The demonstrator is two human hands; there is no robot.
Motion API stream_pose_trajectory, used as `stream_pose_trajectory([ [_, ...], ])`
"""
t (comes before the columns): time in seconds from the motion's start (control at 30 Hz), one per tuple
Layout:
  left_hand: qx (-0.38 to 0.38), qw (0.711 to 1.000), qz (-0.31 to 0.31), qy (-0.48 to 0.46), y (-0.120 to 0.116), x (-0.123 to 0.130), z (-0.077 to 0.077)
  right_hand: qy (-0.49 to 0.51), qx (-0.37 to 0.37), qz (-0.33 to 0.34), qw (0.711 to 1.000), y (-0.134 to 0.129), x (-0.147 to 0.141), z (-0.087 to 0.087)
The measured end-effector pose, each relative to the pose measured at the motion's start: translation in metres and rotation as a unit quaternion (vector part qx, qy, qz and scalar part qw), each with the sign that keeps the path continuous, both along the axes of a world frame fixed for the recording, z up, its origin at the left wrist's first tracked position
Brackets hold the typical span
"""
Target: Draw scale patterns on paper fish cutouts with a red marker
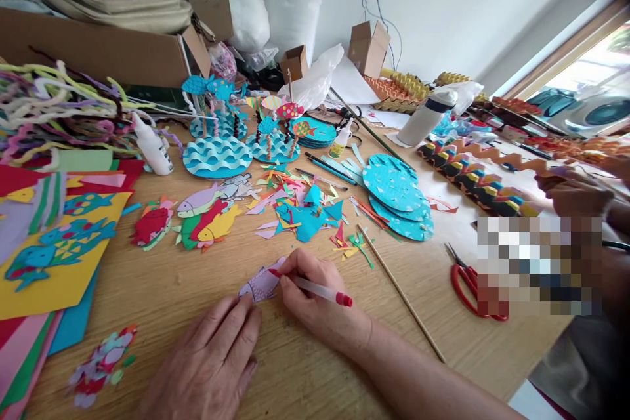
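The small purple paper fish lies flat on the wooden table, at the lower centre of the frame, with dark lines drawn over its body. Your right hand has thumb and fingers clamped on a pen with a pale barrel and red end, its tip over the fish's upper right part; whether the tip presses on the paper, you cannot tell from here. Your left hand lies palm down at the bottom of the frame, fingers extended close together and gripping nothing, the fingertips at the fish's lower left edge.

Just above, left of centre, you have a cluster of cut-out fish in purple, green, red and yellow, with a red fish to their left. Paper scraps are strewn across the centre, and blue ovals overlap to their right. A thin stick slants down to the right of your right hand, and scissors with red handles lie beyond it.

At the left edge, fish made of patterned paper rest on a yellow sheet; coloured dots are heaped at the lower left. A white bottle stands tilted at the upper left, near wavy blue bases. Another person's hand shows at the right edge.
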State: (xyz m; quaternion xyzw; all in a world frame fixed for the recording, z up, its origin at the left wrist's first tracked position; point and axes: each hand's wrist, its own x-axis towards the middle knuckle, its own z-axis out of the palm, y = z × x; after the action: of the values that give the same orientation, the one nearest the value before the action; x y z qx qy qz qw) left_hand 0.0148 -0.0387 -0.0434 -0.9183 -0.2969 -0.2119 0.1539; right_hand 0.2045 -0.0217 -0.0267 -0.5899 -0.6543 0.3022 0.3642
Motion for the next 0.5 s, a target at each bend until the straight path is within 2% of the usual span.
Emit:
stream_pose_trajectory([
  [0.17, -0.005, 1.000, 0.005, -0.031, 0.000, 0.003, 0.003, 0.001, 0.002, 0.002, 1.000, 0.000, 0.000, 0.000],
  [0.5, 0.016, 1.000, -0.017, 0.013, 0.001, -0.005, -0.007, 0.010, 0.007, -0.009, 1.000, 0.000, 0.002, 0.001],
])
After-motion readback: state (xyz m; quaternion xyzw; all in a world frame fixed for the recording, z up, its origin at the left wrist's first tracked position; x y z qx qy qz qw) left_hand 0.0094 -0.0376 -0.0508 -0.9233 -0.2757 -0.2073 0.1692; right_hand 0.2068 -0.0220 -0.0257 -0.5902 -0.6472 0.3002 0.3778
